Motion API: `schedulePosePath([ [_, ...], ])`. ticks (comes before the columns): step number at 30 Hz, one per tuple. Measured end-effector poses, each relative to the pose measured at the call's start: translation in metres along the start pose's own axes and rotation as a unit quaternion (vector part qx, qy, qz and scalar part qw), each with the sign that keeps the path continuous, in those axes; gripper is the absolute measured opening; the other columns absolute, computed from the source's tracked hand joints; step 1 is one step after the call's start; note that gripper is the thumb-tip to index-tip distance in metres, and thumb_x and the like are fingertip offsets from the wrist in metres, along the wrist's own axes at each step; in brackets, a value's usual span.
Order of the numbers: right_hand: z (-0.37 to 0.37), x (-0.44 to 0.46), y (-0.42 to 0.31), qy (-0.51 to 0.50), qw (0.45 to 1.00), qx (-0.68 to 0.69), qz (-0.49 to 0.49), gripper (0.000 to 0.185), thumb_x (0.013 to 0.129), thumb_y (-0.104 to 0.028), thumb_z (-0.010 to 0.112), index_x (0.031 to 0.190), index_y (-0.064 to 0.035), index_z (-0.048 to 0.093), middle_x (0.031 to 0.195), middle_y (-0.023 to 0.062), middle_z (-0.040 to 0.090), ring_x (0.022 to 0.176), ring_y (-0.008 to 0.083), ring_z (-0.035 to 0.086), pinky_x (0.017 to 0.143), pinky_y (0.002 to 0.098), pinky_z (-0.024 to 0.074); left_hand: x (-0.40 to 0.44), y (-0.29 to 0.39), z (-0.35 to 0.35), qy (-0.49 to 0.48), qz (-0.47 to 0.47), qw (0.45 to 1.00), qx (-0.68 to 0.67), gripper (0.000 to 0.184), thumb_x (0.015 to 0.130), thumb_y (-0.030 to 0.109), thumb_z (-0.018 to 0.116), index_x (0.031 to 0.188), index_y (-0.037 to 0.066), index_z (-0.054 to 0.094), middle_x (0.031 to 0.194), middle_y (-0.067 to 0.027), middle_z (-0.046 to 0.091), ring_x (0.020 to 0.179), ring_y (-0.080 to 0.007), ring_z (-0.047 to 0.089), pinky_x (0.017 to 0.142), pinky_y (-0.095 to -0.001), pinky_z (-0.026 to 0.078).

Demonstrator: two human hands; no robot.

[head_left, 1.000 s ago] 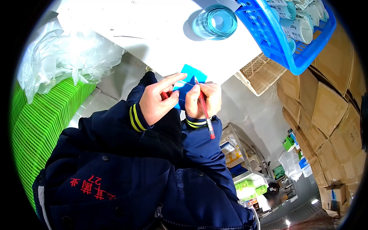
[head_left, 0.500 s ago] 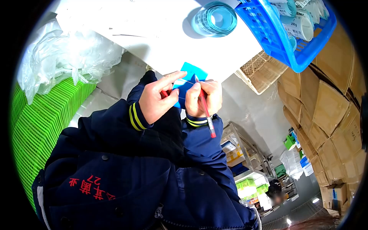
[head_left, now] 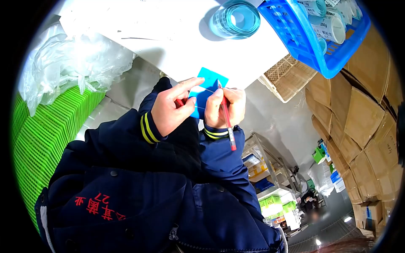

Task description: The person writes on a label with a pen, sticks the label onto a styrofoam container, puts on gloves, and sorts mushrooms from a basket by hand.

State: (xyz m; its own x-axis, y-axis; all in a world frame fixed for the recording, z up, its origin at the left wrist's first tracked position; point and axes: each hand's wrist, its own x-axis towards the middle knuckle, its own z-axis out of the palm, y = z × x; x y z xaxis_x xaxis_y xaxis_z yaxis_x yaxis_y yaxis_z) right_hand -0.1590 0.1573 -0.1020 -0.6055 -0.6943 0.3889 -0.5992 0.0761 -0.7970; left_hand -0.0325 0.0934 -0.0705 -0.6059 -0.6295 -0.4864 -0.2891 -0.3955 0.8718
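Observation:
My right hand point(head_left: 225, 109) grips a red pen point(head_left: 228, 125), its point up on a small blue card or label strip point(head_left: 203, 97) at the table's front edge. Closed on the left side of that blue piece is my left hand point(head_left: 169, 109), index finger and thumb stretched along it. A small red object point(head_left: 180, 102), partly hidden, shows between the left fingers; I cannot tell its kind. A thin pale line crosses the blue piece. On the white table point(head_left: 177, 46) behind stands a roll of light-blue labels point(head_left: 236, 20).
At the upper right is a blue basket point(head_left: 295, 36) of label rolls, with a beige crate point(head_left: 287, 78) below it. Cardboard boxes point(head_left: 367, 114) are stacked on the right. Green crates point(head_left: 50, 122) on the left carry clear plastic bags point(head_left: 76, 63). A metal shelf point(head_left: 270, 164) stands farther back.
The pen tip and my right hand have shifted slightly right and up over the blue piece. My left hand stays nearly still on it.

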Motion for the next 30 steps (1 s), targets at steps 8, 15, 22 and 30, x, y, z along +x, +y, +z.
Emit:
schedulePosePath([
  [8, -0.002, 0.001, -0.001, -0.017, 1.0, 0.015, -0.004, 0.008, 0.075, -0.002, 0.059, 0.074, -0.0014, 0.052, 0.063, 0.0099, 0.053, 0.056, 0.0216, 0.052, 0.054, 0.03, 0.0433, 0.0, 0.002, 0.002, 0.005, -0.006, 1.0, -0.012, 0.048, 0.08, -0.009, 0.052, 0.127, 0.001, 0.048, 0.062, 0.0063, 0.031, 0.056, -0.0021, 0.028, 0.051, -0.0187, 0.025],
  [15, -0.007, -0.002, 0.0, -0.018, 0.997, 0.07, 0.024, 0.009, 0.083, -0.005, 0.056, 0.083, -0.0019, 0.048, 0.066, 0.0073, 0.052, 0.057, 0.0142, 0.046, 0.052, 0.0269, 0.039, 0.0, 0.002, 0.0, 0.001, -0.002, 1.0, 0.017, 0.047, 0.079, -0.008, 0.054, 0.125, 0.002, 0.049, 0.064, 0.0013, 0.037, 0.054, -0.003, 0.034, 0.051, -0.0187, 0.032],
  [22, -0.014, -0.009, 0.0, -0.034, 0.996, 0.079, 0.03, 0.009, 0.084, -0.006, 0.055, 0.086, -0.0012, 0.047, 0.07, 0.0081, 0.053, 0.061, 0.0157, 0.048, 0.056, 0.028, 0.041, 0.0, 0.003, 0.0, 0.013, -0.005, 0.999, 0.03, 0.047, 0.078, -0.008, 0.054, 0.123, 0.003, 0.052, 0.064, 0.0014, 0.04, 0.053, -0.0029, 0.035, 0.051, -0.0189, 0.033],
  [30, -0.015, -0.017, -0.003, -0.037, 0.998, 0.052, 0.012, 0.014, 0.078, 0.001, 0.059, 0.085, -0.002, 0.047, 0.071, 0.0078, 0.053, 0.06, 0.0182, 0.048, 0.056, 0.0287, 0.0414, 0.0, 0.005, 0.003, 0.023, -0.013, 0.999, 0.031, 0.048, 0.078, -0.008, 0.054, 0.124, 0.003, 0.051, 0.062, 0.0033, 0.036, 0.054, -0.0027, 0.033, 0.051, -0.0184, 0.03],
])
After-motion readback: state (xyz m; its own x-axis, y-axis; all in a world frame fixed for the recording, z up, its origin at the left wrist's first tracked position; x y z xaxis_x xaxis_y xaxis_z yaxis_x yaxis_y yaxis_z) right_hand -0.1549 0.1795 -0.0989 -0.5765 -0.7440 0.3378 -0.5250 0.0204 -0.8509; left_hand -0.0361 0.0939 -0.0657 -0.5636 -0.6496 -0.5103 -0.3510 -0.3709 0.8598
